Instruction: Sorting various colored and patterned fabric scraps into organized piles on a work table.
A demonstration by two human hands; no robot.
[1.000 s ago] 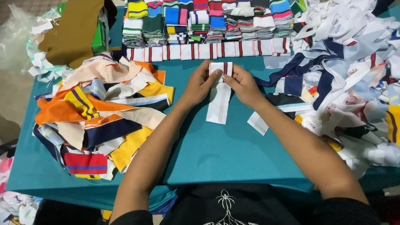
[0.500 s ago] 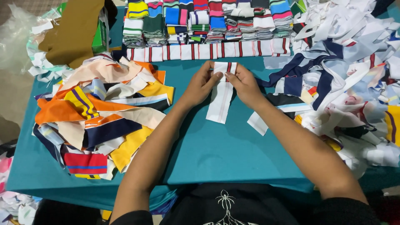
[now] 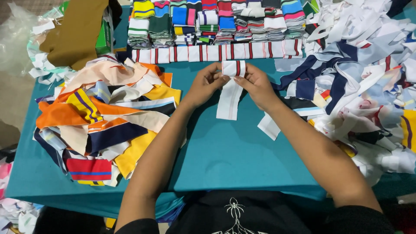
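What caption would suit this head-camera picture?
Two hands fold a white striped strip over a teal table between fabric piles.

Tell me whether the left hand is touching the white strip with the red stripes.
Touching. The head view shows the left hand pinching the top edge of the white striped strip, fingertips overlapping the fabric, while the right hand grips its other side.

Both bare forearms stretched forward, converging — left hand (image 3: 207,85) and right hand (image 3: 255,84) nearly meeting at the fingertips, fingers curled in a pinch, thumbs turned inward, wrists slightly bent — palms angled towards each other.
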